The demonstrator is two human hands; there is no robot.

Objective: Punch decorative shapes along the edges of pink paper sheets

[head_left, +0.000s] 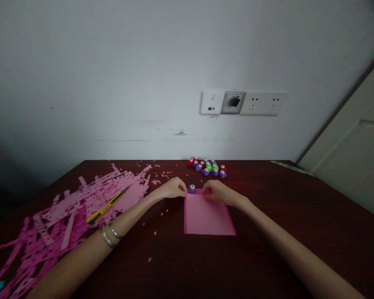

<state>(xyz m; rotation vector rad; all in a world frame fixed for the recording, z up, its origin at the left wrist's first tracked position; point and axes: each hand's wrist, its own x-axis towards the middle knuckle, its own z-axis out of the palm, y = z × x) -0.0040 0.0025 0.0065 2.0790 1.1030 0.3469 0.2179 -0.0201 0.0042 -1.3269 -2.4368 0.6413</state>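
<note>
A light pink sheet of paper (209, 218) lies on a darker pink sheet (232, 227), whose edges show along the sides and top. My left hand (174, 188) pinches at the top left corner of the paper. With fingers curled, my right hand (217, 192) grips near the top edge, right of the middle. Between the hands a small purple craft punch (192, 189) with a white top sits at the paper's top edge. Whether the punch is clamped on the paper, I cannot tell. Both hands' fingertips are partly hidden.
Several red, purple and green punches (207, 167) stand by the wall. Pink punched paper strips (50, 232) pile up on the left, with a yellow-and-black cutter (107, 205) on top. Tiny paper cutouts (156, 182) lie scattered. A ruler-like strip (291, 167) lies at the back right.
</note>
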